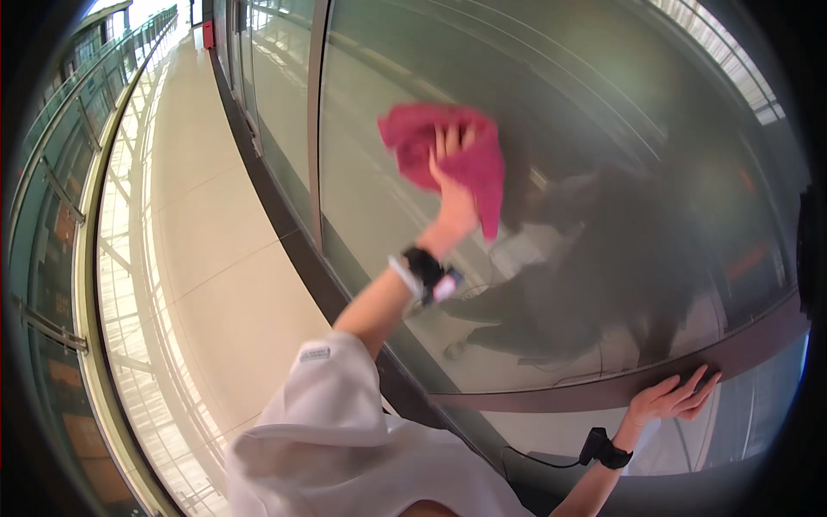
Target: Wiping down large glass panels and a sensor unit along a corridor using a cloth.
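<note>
A crimson cloth point(481, 171) lies spread against a large glass pane point(400, 71). My left hand point(455, 187) holds it there, with a fold of cloth over part of the palm and fingers. On the left wrist are a black strap and a pale band. At the lower right, my right hand point(672, 397) rests with fingers apart on the dark metal frame point(568, 394) below the pane; it holds nothing. A black strap with a small device and a cable point(543, 460) is on the right wrist.
A tiled walkway point(207, 245) runs along the glass wall at the left. Beyond it stands a glass railing with metal posts point(61, 187). A dark base strip point(284, 220) edges the wall, and a red object point(208, 35) stands far along it. Reflections cover the pane.
</note>
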{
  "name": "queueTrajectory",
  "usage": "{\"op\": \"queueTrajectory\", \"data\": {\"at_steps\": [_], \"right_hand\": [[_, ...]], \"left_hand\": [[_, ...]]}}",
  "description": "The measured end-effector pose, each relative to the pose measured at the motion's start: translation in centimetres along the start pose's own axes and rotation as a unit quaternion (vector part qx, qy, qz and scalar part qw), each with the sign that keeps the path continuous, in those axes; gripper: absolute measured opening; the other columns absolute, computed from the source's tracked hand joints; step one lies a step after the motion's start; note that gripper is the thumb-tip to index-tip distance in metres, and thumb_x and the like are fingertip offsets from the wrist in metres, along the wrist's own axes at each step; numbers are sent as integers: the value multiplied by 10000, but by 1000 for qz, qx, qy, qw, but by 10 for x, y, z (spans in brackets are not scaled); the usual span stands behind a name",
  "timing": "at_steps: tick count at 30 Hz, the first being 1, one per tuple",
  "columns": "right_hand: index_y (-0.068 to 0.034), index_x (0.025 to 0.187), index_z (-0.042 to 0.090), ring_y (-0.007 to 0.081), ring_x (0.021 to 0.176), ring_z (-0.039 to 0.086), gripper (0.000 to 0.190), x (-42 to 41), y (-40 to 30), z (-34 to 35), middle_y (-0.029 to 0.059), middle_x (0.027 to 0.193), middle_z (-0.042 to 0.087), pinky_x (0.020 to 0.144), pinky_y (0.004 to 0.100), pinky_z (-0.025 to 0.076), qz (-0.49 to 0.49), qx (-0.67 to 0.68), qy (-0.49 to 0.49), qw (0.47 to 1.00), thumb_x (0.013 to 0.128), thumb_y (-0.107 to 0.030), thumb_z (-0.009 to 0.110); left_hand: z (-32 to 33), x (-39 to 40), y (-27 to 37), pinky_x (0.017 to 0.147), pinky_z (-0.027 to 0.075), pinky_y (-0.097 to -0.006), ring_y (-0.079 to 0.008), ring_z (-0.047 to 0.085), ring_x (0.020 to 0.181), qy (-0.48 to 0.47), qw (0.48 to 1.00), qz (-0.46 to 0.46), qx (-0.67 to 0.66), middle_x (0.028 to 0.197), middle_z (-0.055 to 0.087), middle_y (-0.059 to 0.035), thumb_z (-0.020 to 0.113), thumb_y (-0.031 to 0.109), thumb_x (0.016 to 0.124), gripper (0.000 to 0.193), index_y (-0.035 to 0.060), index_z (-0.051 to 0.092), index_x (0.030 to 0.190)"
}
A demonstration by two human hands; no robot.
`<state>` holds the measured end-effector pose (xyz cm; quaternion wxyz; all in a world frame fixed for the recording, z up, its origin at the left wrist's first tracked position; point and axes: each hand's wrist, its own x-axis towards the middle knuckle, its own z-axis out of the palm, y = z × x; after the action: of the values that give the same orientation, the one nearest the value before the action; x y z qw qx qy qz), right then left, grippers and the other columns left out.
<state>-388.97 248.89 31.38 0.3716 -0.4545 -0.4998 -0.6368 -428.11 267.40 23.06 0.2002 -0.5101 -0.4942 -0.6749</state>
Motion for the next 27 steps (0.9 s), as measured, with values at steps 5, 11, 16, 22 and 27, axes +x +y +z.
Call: {"op": "queueTrajectory", "data": {"at_steps": [5,11,16,22,27], "right_hand": [[-51,1316,486,249,1240,416,451,-3,4,2,152,1401,436,966,363,257,-11,-13,-7,1000,1005,-316,294],[-30,1320,457,267,1249,415,436,-4,6,5,175,1407,421,965,374,250,-17,-28,-10,999,1003,-299,326],[-31,1300,468,282,1249,421,416,-6,6,8,170,1402,429,941,389,276,-18,-43,-6,999,999,-291,347],[-51,1318,468,273,1272,418,427,8,8,4,131,1404,438,971,395,278,-12,-53,3,999,1000,-307,344],[-95,1368,440,248,1277,420,448,35,12,16,83,1422,428,1013,383,287,47,-72,11,996,1004,-329,325]], "left_hand": [[7,101,-87,1068,167,-530,-353,199,1388,53,997,-57,20,1487,258,-159,497,271,867,615,93,303,1423],[19,-30,-213,1126,190,-310,-263,231,1380,77,911,-393,-100,1498,265,-118,367,253,968,526,58,260,1444],[-10,-278,-162,1126,191,-317,-271,233,1378,-270,748,-606,-28,1490,273,-131,366,254,969,525,55,258,1443],[-8,-182,-145,1126,193,-325,-281,235,1375,-224,878,-422,-21,1481,282,-147,365,254,971,524,52,257,1442],[-19,40,-231,1126,194,-332,-290,237,1374,-15,980,-188,63,1473,290,-161,364,255,973,523,49,255,1442]]}}
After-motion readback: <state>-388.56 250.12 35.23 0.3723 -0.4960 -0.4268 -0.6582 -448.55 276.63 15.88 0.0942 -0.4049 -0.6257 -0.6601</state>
